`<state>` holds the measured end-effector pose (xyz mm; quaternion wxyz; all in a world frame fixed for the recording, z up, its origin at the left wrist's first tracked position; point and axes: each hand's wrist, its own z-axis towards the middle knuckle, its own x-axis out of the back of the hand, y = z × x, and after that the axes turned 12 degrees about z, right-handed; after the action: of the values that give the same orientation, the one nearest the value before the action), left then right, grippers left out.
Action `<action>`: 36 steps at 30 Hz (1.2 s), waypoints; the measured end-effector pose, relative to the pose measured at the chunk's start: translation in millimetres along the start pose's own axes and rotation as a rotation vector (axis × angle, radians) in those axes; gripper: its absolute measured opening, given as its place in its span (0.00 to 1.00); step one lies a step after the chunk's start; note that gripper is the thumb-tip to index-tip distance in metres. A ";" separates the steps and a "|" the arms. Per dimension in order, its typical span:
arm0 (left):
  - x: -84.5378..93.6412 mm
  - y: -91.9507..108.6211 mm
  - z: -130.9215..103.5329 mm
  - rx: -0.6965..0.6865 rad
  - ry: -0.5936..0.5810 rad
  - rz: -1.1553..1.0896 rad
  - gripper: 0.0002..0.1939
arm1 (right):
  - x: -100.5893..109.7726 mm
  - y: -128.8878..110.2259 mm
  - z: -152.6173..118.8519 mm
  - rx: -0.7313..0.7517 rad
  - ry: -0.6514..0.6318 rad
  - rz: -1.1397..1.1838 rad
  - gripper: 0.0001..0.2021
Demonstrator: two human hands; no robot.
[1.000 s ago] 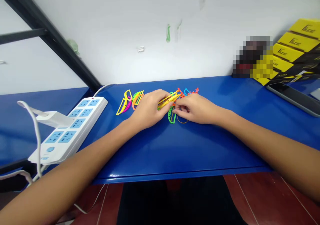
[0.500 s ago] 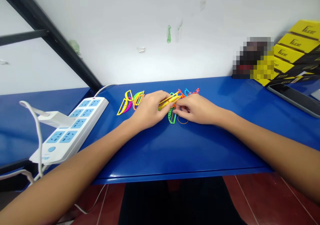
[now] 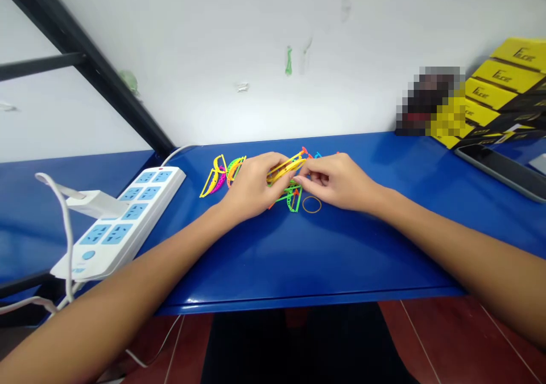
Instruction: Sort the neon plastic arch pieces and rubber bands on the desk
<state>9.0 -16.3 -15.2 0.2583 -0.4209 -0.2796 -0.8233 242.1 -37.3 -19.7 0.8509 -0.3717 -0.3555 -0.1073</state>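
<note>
My left hand [image 3: 255, 186] is closed round a yellow plastic bow piece [image 3: 282, 169], which sticks out between thumb and fingers. Right beside it, my right hand [image 3: 330, 180] pinches at the right end of that piece; what lies between its fingertips is too small to make out. Beneath the hands are green plastic pieces [image 3: 294, 199] with some orange and red bits. A thin brown rubber band [image 3: 311, 204] lies flat below my right hand. To the left of my left hand sit yellow, magenta, green and orange bow-shaped pieces [image 3: 209, 183].
A white power strip [image 3: 139, 205] with a plugged-in adapter and cables is at the left. Yellow-and-black boxes [image 3: 507, 77] are stacked at the back right, near a dark phone [image 3: 503, 170]. The blue table [image 3: 298, 259] meets a white wall.
My right hand has turned slightly, its fingertips now against the yellow piece. A red tip shows above that piece, and the rubber band and more green pieces are uncovered.
</note>
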 end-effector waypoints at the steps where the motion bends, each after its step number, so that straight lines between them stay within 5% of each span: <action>1: -0.4 -0.2 0.0 -0.002 0.003 -0.005 0.11 | 0.1 0.5 0.0 0.002 0.001 0.000 0.10; 12: 2.3 6.4 -0.3 0.063 0.036 -0.163 0.14 | 1.1 -6.1 3.7 -0.142 0.385 0.107 0.15; 17: 0.7 7.1 -2.3 0.074 -0.019 -0.235 0.13 | -1.3 -2.4 4.6 -0.081 0.273 0.236 0.09; 22: 2.3 7.7 -3.1 0.062 -0.108 -0.363 0.12 | -4.3 -0.7 5.3 -0.040 0.312 0.342 0.16; 36: 5.3 6.3 2.4 0.232 -0.357 -0.848 0.20 | 9.0 2.3 10.5 -0.314 0.328 0.628 0.30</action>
<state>11.8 -20.2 -8.0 -0.1075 -0.3731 -0.5569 -0.7342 244.2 -27.5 -9.9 0.8204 -0.5663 -0.0629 0.0474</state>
